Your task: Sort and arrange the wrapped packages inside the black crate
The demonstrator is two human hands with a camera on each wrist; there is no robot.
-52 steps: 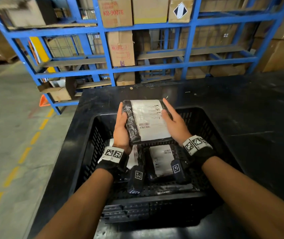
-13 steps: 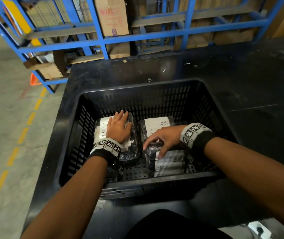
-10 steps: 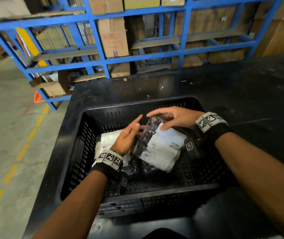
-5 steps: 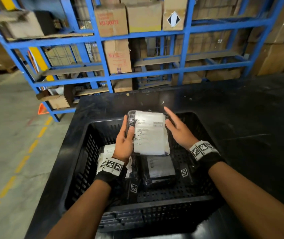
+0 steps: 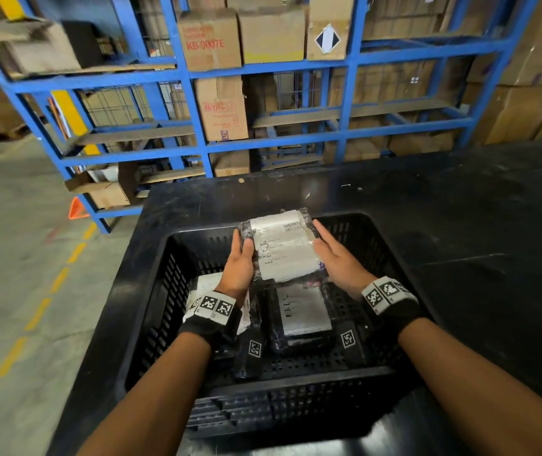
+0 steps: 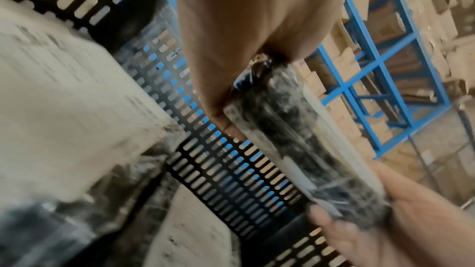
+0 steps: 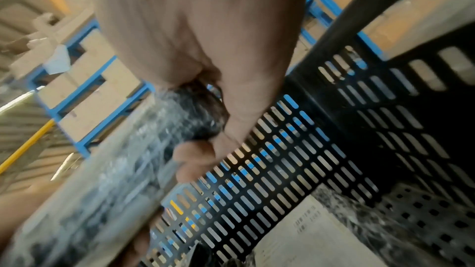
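Note:
A black-wrapped package [image 5: 281,246] with a white label facing up is held level over the far half of the black crate [image 5: 151,291]. My left hand [image 5: 241,255] grips its left edge, thumb on top. My right hand [image 5: 329,248] grips its right edge. In the left wrist view the package [image 6: 295,149] spans from my left hand [image 6: 244,38] to my right hand [image 6: 411,220]. In the right wrist view, right hand [image 7: 205,48] fingers curl round the package [image 7: 102,180] end. Two more labelled packages lie on the crate floor, one left [image 5: 207,287], one right [image 5: 302,311].
The crate stands on a black table [image 5: 460,225], near its left front corner. Blue racking [image 5: 345,139] with cardboard boxes stands behind the table. A concrete floor [image 5: 16,258] with a yellow dashed line lies to the left.
The package came up out of the crate's right side and was turned label up. My right hand, held apart from it half a second ago, now grips its right edge.

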